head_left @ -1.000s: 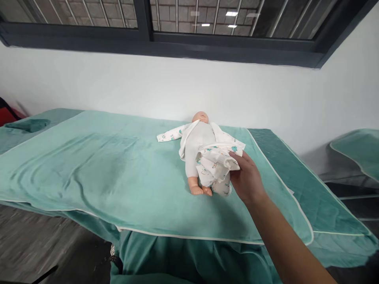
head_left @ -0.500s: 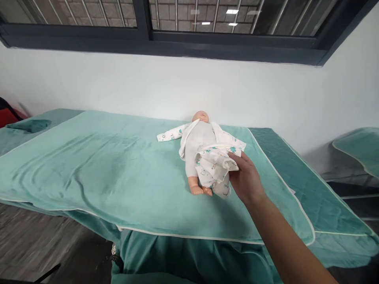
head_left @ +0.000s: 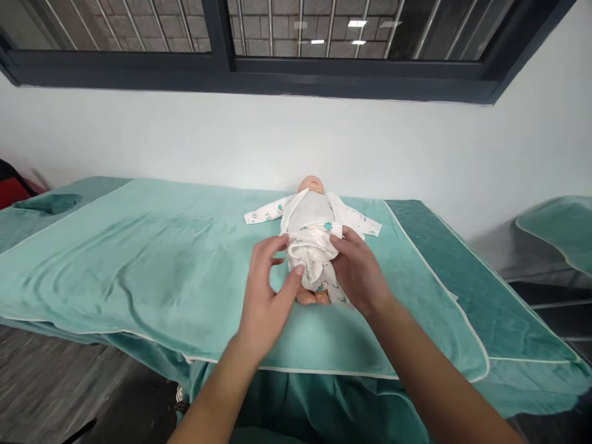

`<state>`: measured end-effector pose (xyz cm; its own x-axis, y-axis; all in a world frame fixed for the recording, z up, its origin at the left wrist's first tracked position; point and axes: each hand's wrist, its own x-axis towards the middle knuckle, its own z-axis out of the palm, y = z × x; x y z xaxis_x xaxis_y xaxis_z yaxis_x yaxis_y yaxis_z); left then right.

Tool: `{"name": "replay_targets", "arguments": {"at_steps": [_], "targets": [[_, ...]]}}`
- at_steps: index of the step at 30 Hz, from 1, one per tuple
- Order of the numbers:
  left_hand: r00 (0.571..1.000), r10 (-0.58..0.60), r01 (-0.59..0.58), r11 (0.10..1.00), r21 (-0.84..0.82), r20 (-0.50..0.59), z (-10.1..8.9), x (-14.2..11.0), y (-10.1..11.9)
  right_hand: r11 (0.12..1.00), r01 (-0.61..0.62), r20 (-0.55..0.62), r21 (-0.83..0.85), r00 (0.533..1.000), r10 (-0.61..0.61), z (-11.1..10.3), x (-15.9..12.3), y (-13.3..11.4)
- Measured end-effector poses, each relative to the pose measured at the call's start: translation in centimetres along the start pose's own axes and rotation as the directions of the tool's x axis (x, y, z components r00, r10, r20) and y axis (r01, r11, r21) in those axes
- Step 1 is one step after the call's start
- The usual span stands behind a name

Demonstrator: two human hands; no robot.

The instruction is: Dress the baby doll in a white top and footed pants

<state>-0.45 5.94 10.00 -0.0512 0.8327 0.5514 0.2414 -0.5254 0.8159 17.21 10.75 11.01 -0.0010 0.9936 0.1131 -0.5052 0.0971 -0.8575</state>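
Observation:
A baby doll [head_left: 312, 208] lies on its back, head toward the wall, in a white patterned jacket [head_left: 351, 218] spread open over its white body. Across its lower body is a bunched pair of white baby pants [head_left: 314, 250] with a green and grey print. My right hand [head_left: 358, 268] pinches the waist edge of the pants on the right side. At the left side my left hand [head_left: 268, 293] has thumb and fingers apart, fingertips at the cloth's edge; whether they touch it I cannot tell. Below the pants the doll's feet [head_left: 313, 297] show, while its legs are covered.
A light green blanket [head_left: 139, 265] with a pale border covers the bed, over a darker green quilted cover [head_left: 462, 265]. Behind it rise a white wall [head_left: 185, 135] and a dark window frame [head_left: 277, 83]. Another green padded surface [head_left: 559, 228] stands at the right.
My left hand has come into view at the doll's left side. My right hand has moved left, bringing the pants over the doll's middle and legs.

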Motion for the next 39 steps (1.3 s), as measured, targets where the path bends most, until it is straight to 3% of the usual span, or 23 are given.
{"name": "replay_targets", "arguments": {"at_steps": [3,5,7,10,13,17,20,24,29,32,35,39], "targets": [[0.993,0.0,-0.004,0.999,0.035,0.116,1.4,1.5,-2.1,0.999,0.015,0.083,-0.041,0.996,-0.012,1.0,-0.3,0.1],[0.994,-0.034,0.032,0.999,0.022,0.103,1.9,2.1,-3.1,0.994,0.051,0.118,-0.096,0.992,-0.039,1.3,-0.4,0.0],[0.991,-0.126,0.129,0.989,-0.066,0.049,1.8,2.6,-3.4,0.981,0.092,0.155,-0.168,0.986,-0.065,1.4,-0.5,-0.3],[0.951,-0.305,0.307,0.928,-0.211,0.043,1.4,3.6,-2.5,0.935,0.18,0.265,-0.306,0.959,-0.098,1.6,-0.6,-0.6],[0.915,-0.397,0.395,0.843,-0.364,0.073,0.9,5.3,-0.7,0.782,0.358,0.398,-0.511,0.904,-0.154,2.1,-0.5,-0.7],[0.9,-0.432,0.384,0.729,-0.567,0.054,0.4,7.6,1.2,0.44,0.556,0.486,-0.705,0.831,-0.271,2.3,0.2,-1.2],[0.912,-0.41,0.322,0.743,-0.587,-0.019,-0.3,8.9,1.5,0.264,0.641,0.556,-0.72,0.762,-0.333,1.8,1.1,-2.8],[0.931,-0.364,0.293,0.769,-0.568,-0.013,-1.0,10.1,1.9,0.078,0.721,0.667,-0.689,0.672,-0.322,1.7,1.5,-5.5],[0.931,-0.354,0.341,0.771,-0.538,0.083,-1.2,10.7,3.4,-0.114,0.727,0.735,-0.678,0.665,-0.132,2.8,1.3,-7.1],[0.928,-0.358,0.36,0.782,-0.51,0.105,-1.4,10.7,3.6,-0.259,0.692,0.731,-0.674,0.675,-0.097,2.7,1.5,-7.3],[0.935,-0.354,0.302,0.807,-0.507,-0.006,-2.0,11.0,2.9,-0.333,0.668,0.738,-0.665,0.656,-0.158,2.0,1.9,-7.9],[0.934,-0.318,0.21,0.855,-0.474,-0.16,-3.2,11.8,1.8,-0.276,0.748,0.797,-0.604,0.568,-0.205,1.5,2.3,-9.3]]}}
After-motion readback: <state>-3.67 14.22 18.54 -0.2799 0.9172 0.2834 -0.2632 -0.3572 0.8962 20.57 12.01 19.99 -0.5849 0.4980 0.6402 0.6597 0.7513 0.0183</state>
